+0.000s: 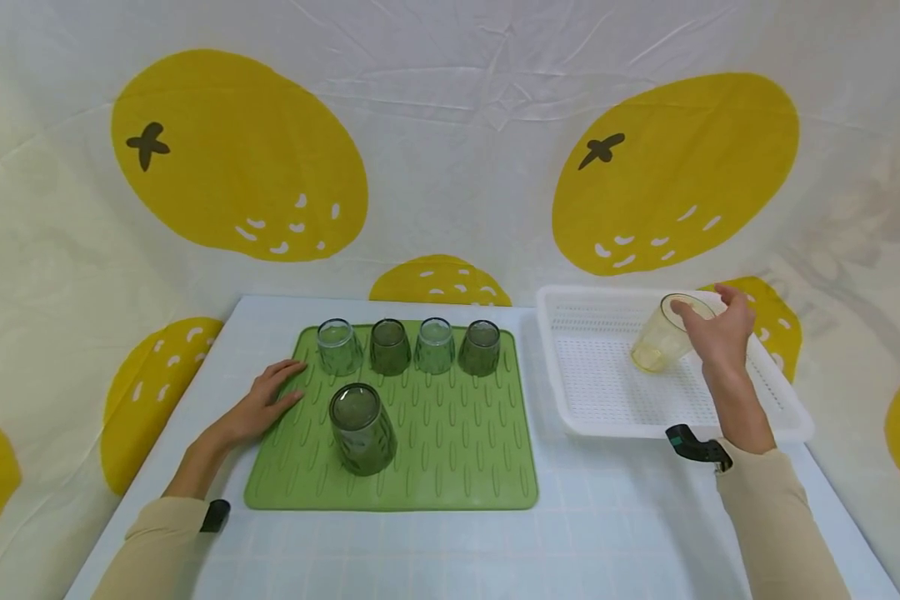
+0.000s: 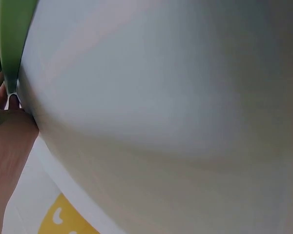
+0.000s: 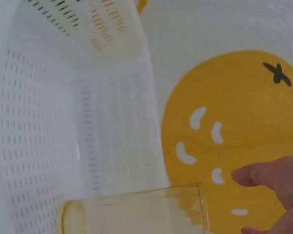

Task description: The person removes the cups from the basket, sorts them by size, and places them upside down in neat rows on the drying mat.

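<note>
A tall yellow-tinted glass stands in the white plastic basket. My right hand is beside and above its rim; in the right wrist view the thumb and a fingertip are spread apart, off the glass. At the left edge of the green drying mat, my left hand rests with fingers extended. A large dark-green glass stands upside down on the mat, to the right of that hand. Part of the left hand is out of frame in the left wrist view.
Along the mat's back edge, several smaller glasses stand upside down in a row: a pale one, a dark one, another pale one and another dark one. A fruit-print cloth hangs behind the pale-blue table.
</note>
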`<state>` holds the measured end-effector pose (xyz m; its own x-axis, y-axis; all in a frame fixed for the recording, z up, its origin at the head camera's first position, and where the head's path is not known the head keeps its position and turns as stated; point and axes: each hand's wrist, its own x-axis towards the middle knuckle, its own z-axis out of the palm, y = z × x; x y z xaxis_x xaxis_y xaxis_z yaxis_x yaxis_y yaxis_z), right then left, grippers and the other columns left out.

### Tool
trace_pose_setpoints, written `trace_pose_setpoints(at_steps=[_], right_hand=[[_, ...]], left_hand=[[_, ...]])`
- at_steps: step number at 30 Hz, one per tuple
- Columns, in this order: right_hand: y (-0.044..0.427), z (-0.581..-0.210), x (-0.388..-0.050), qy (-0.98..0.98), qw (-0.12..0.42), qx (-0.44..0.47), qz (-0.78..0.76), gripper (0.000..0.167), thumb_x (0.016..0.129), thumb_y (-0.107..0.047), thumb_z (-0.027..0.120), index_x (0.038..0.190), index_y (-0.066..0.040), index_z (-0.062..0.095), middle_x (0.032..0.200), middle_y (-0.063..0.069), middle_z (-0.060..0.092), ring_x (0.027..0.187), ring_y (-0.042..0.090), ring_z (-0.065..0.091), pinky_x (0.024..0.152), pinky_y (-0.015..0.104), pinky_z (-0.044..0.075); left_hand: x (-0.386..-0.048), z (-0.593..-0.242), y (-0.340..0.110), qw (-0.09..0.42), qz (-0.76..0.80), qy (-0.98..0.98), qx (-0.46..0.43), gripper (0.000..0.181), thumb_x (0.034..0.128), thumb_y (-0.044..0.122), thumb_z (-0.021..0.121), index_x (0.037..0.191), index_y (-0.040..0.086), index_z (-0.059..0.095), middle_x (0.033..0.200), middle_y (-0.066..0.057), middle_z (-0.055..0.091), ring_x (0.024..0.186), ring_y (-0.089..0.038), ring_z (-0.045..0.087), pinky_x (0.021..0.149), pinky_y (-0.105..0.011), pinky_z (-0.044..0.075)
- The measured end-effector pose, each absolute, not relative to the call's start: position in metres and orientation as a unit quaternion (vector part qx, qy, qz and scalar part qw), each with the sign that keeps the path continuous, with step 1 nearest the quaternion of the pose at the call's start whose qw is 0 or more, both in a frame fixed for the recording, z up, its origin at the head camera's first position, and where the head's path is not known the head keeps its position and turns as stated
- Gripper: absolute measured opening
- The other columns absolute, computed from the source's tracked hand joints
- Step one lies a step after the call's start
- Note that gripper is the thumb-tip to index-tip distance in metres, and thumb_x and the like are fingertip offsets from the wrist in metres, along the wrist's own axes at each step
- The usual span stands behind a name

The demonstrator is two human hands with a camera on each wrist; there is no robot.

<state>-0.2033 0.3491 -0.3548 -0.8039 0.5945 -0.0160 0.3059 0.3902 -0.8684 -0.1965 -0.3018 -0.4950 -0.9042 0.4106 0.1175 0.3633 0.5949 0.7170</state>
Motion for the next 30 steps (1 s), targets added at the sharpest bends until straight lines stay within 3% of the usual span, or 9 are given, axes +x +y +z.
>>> trace_pose_setpoints(at_steps=[7,11,18,27,30], right_hand=[[0.361,-0.359,-0.202,-0.853,0.078,-0.255,0.449,0.105,0.094,-0.046,0.069,0.163,-0.001,0.003,0.165,0.028,0.006,0.143,0.047,0.021,0.121,0.059,0.024],[0.368,-0.361,-0.202,-0.862,0.022,-0.256,0.436,0.117,0.094,-0.048,0.069,0.160,0.001,-0.015,0.164,0.035,-0.007,0.145,0.055,0.013,0.119,0.067,0.018],[0.373,-0.368,-0.209,-0.853,0.003,-0.265,0.451,0.116,0.094,-0.038,0.073,0.159,0.000,-0.015,0.164,0.033,0.001,0.144,0.052,0.014,0.121,0.065,0.017],[0.389,-0.374,-0.218,-0.861,-0.056,-0.242,0.443,0.125,0.094,-0.037,0.074,0.153,0.006,-0.028,0.163,0.038,-0.005,0.150,0.055,0.010,0.121,0.063,0.016],[0.392,-0.373,-0.219,-0.864,-0.064,-0.232,0.443,0.122,0.093,-0.036,0.075,0.154,0.012,-0.019,0.163,0.039,-0.001,0.149,0.056,0.011,0.120,0.064,0.019]], left_hand=[[-0.195,-0.494,-0.302,0.033,0.396,0.893,0.212,0.048,0.1043,0.003,0.057,0.146,-0.014,0.041,0.154,-0.036,0.027,0.140,-0.058,0.020,0.106,-0.075,0.023],[-0.197,-0.494,-0.302,0.033,0.392,0.894,0.214,0.048,0.1044,0.004,0.058,0.147,-0.013,0.041,0.154,-0.035,0.027,0.141,-0.057,0.020,0.106,-0.075,0.024],[-0.199,-0.493,-0.301,0.031,0.390,0.894,0.219,0.048,0.1039,0.003,0.058,0.146,-0.013,0.042,0.154,-0.035,0.028,0.140,-0.057,0.021,0.106,-0.074,0.024],[-0.198,-0.494,-0.301,0.026,0.391,0.893,0.222,0.048,0.1042,0.003,0.057,0.146,-0.013,0.042,0.153,-0.036,0.029,0.139,-0.057,0.022,0.105,-0.075,0.024],[-0.197,-0.495,-0.301,0.027,0.391,0.893,0.222,0.048,0.1039,0.002,0.057,0.146,-0.014,0.042,0.152,-0.036,0.029,0.139,-0.058,0.022,0.106,-0.076,0.023]])
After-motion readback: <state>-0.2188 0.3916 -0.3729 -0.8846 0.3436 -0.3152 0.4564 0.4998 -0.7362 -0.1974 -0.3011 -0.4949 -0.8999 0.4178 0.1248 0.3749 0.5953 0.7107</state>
